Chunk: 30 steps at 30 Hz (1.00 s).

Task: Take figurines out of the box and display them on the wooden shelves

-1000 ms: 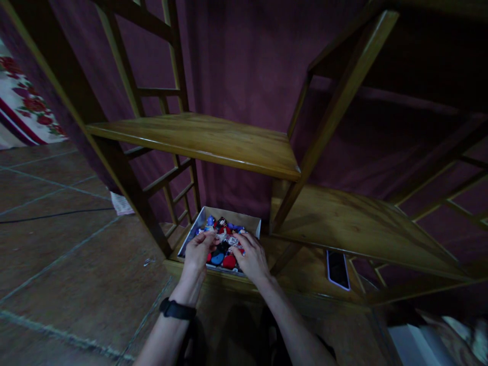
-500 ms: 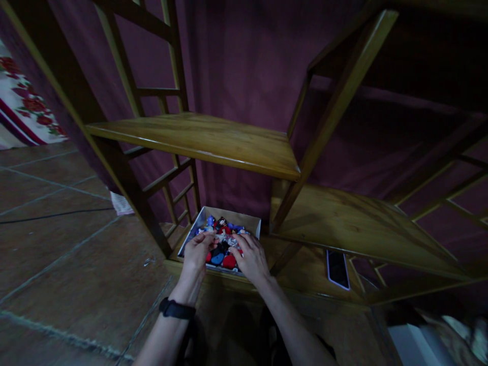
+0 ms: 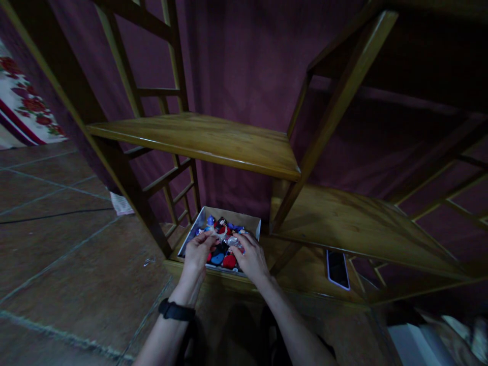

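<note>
A shallow cardboard box (image 3: pixel 246 220) on the bottom shelf holds several small, colourful figurines (image 3: pixel 222 222), some red, blue, purple and black. Over its left side, my left hand (image 3: pixel 199 250) pinches a whitish, translucent piece of plastic (image 3: pixel 218 234) between thumb and fingers. My right hand (image 3: pixel 252 258) is over the right side, its fingers curled on a shiny clear plastic wrapper (image 3: pixel 232 241). Whatever lies inside the wrapper is too small to make out. A black band (image 3: pixel 176 309) circles my left wrist.
A wooden shelf board (image 3: pixel 198 134) juts out above the box, with a slanting post (image 3: pixel 335 112) to the right. A phone (image 3: pixel 338 269) lies on the bottom shelf at right. Purple curtain (image 3: pixel 244 66) hangs behind. A cable (image 3: pixel 57 215) crosses the tiled floor.
My left fingers have shifted slightly, and the whitish plastic shows more spread out between the hands. My right fingers have curled a little more over the clear wrapper.
</note>
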Each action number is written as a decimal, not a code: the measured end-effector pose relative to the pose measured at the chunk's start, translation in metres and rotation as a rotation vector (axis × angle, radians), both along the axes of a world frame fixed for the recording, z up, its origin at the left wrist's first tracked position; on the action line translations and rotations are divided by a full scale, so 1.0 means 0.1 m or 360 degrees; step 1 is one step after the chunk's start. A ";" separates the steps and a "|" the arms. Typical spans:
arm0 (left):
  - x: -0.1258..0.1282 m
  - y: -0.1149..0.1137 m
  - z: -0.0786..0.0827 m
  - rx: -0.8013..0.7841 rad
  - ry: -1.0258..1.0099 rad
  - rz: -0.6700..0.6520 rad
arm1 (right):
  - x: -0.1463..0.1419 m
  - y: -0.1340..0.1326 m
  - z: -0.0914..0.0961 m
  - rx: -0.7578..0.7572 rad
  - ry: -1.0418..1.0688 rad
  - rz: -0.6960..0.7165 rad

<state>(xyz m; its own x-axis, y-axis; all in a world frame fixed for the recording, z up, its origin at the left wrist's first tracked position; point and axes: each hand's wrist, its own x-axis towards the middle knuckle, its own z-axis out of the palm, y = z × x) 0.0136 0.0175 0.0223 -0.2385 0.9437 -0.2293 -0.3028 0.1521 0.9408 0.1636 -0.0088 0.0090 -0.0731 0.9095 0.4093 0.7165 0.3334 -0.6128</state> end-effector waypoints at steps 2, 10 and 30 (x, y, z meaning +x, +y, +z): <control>-0.01 -0.01 0.02 0.0002 0.0006 -0.0003 | 0.00 0.01 0.00 -0.0026 0.0052 -0.0003; -0.07 -0.09 0.09 -0.0041 0.0104 -0.0081 | 0.03 0.09 -0.10 -0.0329 0.0613 0.0024; 0.09 -0.14 -0.10 0.0176 0.0338 -0.0576 | 0.04 0.11 0.00 -0.0754 0.1756 0.0110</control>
